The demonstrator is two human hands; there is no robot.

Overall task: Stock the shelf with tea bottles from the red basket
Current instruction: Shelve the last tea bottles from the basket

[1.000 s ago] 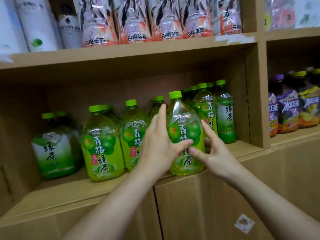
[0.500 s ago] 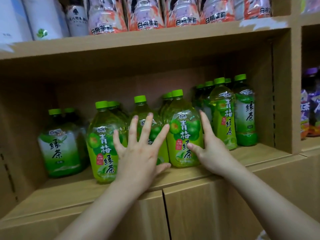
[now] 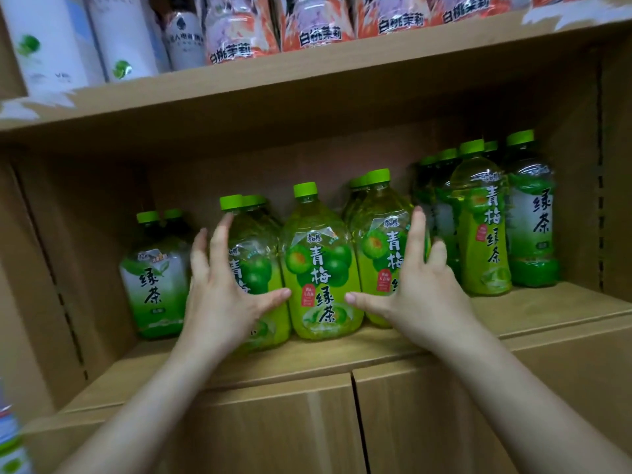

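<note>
Tea bottles [image 3: 321, 268]: stood upright, three abreast, on the shelf [image 3: 547, 313].
Left hand [image 3: 222, 295]: fingers spread wide against the left bottle.
Right hand [image 3: 420, 289]: fingers spread wide against the right bottle.

wooden shelf [image 3: 533, 313] | front edge: three wide plum-tea bottles [image 3: 321, 268] upright | left end: green-tea bottles [image 3: 154, 285] | right end: slim green-capped bottles [image 3: 482, 227] upright, clustered

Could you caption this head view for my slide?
Open left hand and right hand flank three front plum tea bottles on shelf.
</note>
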